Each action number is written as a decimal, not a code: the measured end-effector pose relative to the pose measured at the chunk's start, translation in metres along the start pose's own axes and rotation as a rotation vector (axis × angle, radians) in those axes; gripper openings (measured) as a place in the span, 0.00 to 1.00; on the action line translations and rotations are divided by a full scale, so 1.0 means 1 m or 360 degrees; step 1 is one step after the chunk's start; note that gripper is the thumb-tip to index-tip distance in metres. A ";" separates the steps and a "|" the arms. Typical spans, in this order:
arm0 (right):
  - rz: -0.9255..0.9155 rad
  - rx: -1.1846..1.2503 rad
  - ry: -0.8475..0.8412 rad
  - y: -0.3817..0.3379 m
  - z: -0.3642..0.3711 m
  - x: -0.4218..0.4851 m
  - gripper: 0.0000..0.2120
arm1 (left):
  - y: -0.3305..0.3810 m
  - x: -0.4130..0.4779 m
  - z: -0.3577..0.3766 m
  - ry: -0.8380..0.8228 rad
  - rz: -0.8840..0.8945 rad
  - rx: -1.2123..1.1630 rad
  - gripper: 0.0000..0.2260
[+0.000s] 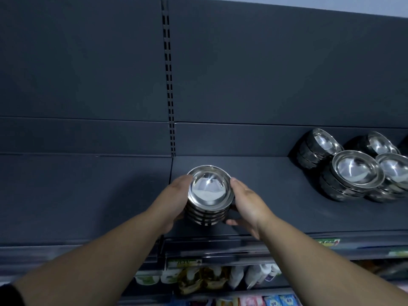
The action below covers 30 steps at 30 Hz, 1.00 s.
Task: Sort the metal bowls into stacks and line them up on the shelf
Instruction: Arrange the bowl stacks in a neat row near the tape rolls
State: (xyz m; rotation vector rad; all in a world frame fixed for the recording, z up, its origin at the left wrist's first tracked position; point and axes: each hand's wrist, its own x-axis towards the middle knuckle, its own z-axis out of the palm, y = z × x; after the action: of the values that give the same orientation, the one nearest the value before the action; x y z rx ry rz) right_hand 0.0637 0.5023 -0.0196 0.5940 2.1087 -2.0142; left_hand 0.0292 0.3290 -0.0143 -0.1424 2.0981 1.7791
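Steel bowls nested into one stack [209, 195] are gripped from both sides. The left hand [174, 200] is curled round its left flank and the right hand [248, 205] round its right. The stack is held upright over the dark shelf [276, 186], near the front edge; whether it rests on the board cannot be told. Further stacks [357, 173] are grouped well apart at the shelf's right end. Packaged goods [203, 279] are seen on the tier below.

A tall dark grey back panel [88, 62] is standing behind, a strip of little holes [169, 85] is running down it, and colourful packets [198, 278] are sitting lower down.
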 end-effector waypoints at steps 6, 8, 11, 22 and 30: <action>-0.0435 -0.0457 -0.0201 0.029 -0.025 -0.005 0.44 | -0.024 -0.007 -0.024 -0.0230 0.0391 0.0355 0.41; -0.0487 -0.0496 -0.0230 0.036 -0.026 -0.004 0.51 | -0.028 -0.009 -0.027 -0.0271 0.0463 0.0470 0.44; -0.0577 -0.0437 -0.0163 0.040 -0.020 -0.002 0.51 | -0.032 -0.009 -0.027 -0.0240 0.0522 0.0554 0.47; -0.0547 -0.0485 -0.0054 0.039 -0.015 -0.009 0.52 | -0.034 -0.008 -0.032 -0.0203 0.0541 0.0606 0.52; -0.0359 -0.0658 0.0329 0.029 -0.058 -0.015 0.36 | 0.021 -0.015 -0.003 0.0155 0.0887 0.0862 0.33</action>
State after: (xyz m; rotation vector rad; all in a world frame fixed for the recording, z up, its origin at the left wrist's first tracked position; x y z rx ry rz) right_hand 0.0978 0.5577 -0.0364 0.5293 2.7219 -1.5877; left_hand 0.0356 0.3279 0.0108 0.5614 2.7970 1.3919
